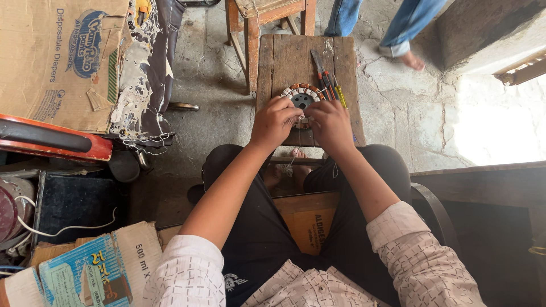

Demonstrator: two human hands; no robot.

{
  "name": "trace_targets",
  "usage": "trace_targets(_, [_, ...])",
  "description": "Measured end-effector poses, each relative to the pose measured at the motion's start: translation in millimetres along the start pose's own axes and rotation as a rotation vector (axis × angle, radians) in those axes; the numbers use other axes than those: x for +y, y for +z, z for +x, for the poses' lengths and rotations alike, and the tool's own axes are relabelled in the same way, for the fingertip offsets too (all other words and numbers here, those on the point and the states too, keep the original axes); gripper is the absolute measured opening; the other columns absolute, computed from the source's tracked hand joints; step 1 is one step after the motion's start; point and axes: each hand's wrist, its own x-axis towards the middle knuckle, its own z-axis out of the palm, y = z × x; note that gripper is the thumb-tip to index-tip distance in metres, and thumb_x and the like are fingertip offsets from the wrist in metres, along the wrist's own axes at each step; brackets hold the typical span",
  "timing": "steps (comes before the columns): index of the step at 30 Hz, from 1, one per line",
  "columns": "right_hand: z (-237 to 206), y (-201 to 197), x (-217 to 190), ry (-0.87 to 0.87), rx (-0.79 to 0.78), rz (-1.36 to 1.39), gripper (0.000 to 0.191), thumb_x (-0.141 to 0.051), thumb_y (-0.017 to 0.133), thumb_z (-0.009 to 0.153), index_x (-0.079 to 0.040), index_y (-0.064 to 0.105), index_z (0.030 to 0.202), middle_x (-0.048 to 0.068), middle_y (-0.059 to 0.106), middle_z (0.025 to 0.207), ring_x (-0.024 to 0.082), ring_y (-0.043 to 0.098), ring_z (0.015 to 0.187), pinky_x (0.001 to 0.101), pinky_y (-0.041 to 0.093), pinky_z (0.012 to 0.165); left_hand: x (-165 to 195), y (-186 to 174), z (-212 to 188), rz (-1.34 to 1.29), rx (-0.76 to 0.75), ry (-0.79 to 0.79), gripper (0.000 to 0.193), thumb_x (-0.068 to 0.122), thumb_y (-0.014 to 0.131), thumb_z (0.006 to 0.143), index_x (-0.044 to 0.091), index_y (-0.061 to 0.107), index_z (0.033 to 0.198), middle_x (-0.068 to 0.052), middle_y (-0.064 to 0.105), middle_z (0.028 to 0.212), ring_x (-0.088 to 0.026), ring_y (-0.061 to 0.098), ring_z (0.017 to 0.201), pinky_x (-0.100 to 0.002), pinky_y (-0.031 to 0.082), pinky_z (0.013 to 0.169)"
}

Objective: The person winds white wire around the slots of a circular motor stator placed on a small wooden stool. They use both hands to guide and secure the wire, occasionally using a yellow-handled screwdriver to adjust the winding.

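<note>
My left hand [274,121] is curled over the near edge of a round motor stator [302,98], fingers bent and pinching at its rim. My right hand [330,125] sits just beside it, knuckles up, fingers folded in on the same near edge, so the two hands almost touch over the part. What exactly the fingertips pinch is hidden under my knuckles; a thin pale wire [300,139] hangs down between the hands.

The stator lies flat just beyond my fingers: a ring of copper-coloured coils with white ends around a dark round middle. It rests on a worn wooden stool [284,57] whose planks run away from me. Just past my right hand, touching the stator's far right side, lie a few slim tools [327,79] with red and yellow handles, laid side by side and pointing away from me.

Beneath my wrists are my knees in dark trousers, and a brown cardboard box [310,219] between my legs. Well off to my left stand a large torn cardboard carton [62,57] and a red bar [54,142] below it. Farther out, beyond the stool, is a wooden chair [267,23], and another person's legs in blue jeans [398,25] cross the cracked concrete floor [210,74].
</note>
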Motion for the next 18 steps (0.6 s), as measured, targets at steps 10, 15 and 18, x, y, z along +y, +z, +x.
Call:
trace_targets(10, [1, 1, -5, -0.007, 0.088, 0.057, 0.011, -0.012, 0.079, 0.083, -0.012, 0.078, 0.094, -0.002, 0.072, 0.103, 0.026, 0.061, 0.104, 0.0422, 0.046, 0.090, 3, 0, 0, -0.023, 0.027, -0.030, 0.020, 0.006, 0.069, 0.090, 0.011, 0.074, 0.109, -0.003, 0.066, 0.103, -0.023, 0.066, 0.097, -0.038, 0.054, 0.080])
trace_targets(15, [3, -9, -11, -0.057, 0.238, 0.082, 0.012, -0.009, 0.079, 0.086, -0.013, 0.077, 0.097, 0.000, 0.071, 0.100, 0.026, 0.062, 0.099, 0.0416, 0.047, 0.087, -2, 9, -2, 0.116, -0.105, 0.017, 0.009, 0.013, 0.077, 0.086, 0.012, 0.076, 0.094, 0.003, 0.068, 0.102, -0.022, 0.066, 0.097, -0.037, 0.053, 0.079])
trace_targets(18, [4, -10, -11, -0.061, 0.238, 0.092, 0.015, -0.008, 0.078, 0.086, -0.013, 0.078, 0.100, 0.001, 0.071, 0.105, 0.026, 0.062, 0.102, 0.0417, 0.047, 0.089, -3, 13, -3, 0.105, -0.122, 0.054, 0.005, 0.014, 0.079, 0.082, 0.013, 0.076, 0.085, 0.003, 0.069, 0.096, -0.021, 0.066, 0.094, -0.038, 0.053, 0.080])
